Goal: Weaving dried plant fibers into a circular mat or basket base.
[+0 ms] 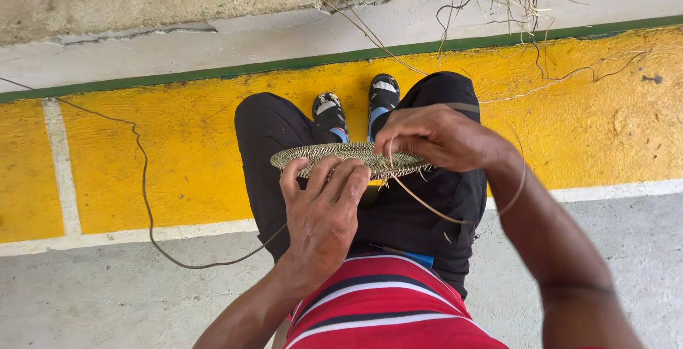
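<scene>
Open floor (107,299) either side of knees (loose fibre strand (146,199) leftward).

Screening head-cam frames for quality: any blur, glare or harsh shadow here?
Head view: even daylight, no glare, only soft shadows; woven disc, left hand and right hand in focus; wide-angle bends the green floor stripe; thin fibre strand stays legible.

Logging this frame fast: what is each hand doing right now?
Left hand: closed on the near rim of the flat woven disc.
Right hand: fingers pinched on a thin fibre strand at the disc's edge.
</scene>
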